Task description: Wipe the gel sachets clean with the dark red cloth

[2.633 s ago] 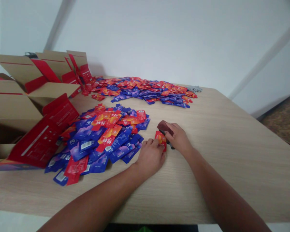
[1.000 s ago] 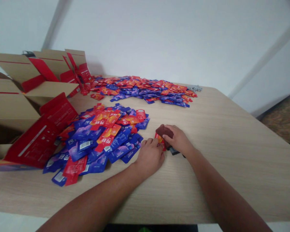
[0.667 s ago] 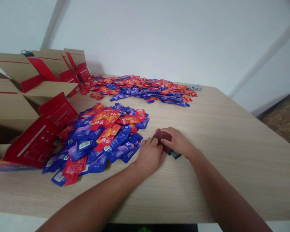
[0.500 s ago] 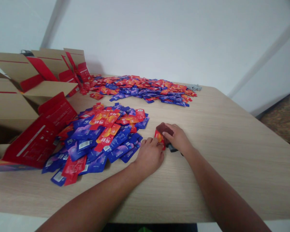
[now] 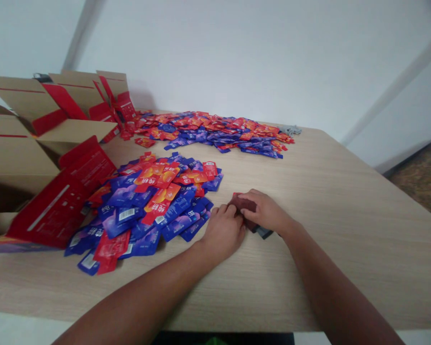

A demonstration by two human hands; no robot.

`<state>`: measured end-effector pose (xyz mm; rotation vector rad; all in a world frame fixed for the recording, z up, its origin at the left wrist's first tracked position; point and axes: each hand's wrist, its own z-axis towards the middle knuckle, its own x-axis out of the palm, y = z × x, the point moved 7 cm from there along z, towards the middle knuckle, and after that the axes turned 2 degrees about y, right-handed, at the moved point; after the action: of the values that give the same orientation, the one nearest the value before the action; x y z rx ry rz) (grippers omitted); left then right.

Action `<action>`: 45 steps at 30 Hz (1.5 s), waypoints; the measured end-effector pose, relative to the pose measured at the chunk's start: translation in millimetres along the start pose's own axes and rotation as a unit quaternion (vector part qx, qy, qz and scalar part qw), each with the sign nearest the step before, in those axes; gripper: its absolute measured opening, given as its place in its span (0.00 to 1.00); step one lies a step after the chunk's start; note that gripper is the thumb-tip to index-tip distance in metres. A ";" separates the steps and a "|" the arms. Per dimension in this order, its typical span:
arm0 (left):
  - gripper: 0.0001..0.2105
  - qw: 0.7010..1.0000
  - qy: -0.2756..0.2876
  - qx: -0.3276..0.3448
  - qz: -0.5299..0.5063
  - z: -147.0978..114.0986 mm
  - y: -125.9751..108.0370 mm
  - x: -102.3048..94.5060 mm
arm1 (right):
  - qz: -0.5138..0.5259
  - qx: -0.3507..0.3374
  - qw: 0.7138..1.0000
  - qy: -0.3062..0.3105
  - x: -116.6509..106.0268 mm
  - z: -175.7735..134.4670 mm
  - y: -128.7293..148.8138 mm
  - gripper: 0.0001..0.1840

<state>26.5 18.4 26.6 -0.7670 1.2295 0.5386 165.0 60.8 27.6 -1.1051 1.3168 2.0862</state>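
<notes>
Sachets (image 5: 161, 206) beside open box (image 5: 57, 208), interior dark

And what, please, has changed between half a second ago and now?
The right hand kept hold of the brown thing and moved it nearer the left hand; it now mostly covers the red packet. The left hand, the near pile and the boxes stayed as they were.

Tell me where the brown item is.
In the head view, the brown item is just right of centre, in the right hand, beside the left hand.
</notes>
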 end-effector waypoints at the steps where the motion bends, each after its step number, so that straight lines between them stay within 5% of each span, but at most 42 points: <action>1: 0.11 1.000 -0.001 0.001 0.001 0.2 0.0 0.3 | 0.003 0.000 1.000 -0.004 0.3 0.3 -1.2 0.26; 29: 0.14 1.000 0.016 0.000 0.010 0.7 -3.4 -2.9 | -0.055 0.128 0.986 -0.089 1.0 25.4 -49.2 0.17; 38: 0.15 1.000 0.010 0.019 0.000 -3.6 -7.5 -3.4 | -0.145 0.258 0.944 -0.148 -19.1 7.9 -81.7 0.21; 42: 0.13 0.994 0.003 0.067 -0.084 -2.9 -4.9 -7.0 | -0.153 0.245 0.947 -0.138 -24.1 -0.3 -83.2 0.22; 45: 0.20 0.991 -0.022 0.086 -0.101 1.1 3.4 -7.3 | -0.151 0.223 0.954 -0.131 -24.0 -4.0 -82.1 0.25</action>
<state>22.8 21.7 33.0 -0.7192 1.1271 0.2774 238.7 95.7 1.5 -0.7461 1.3045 1.5474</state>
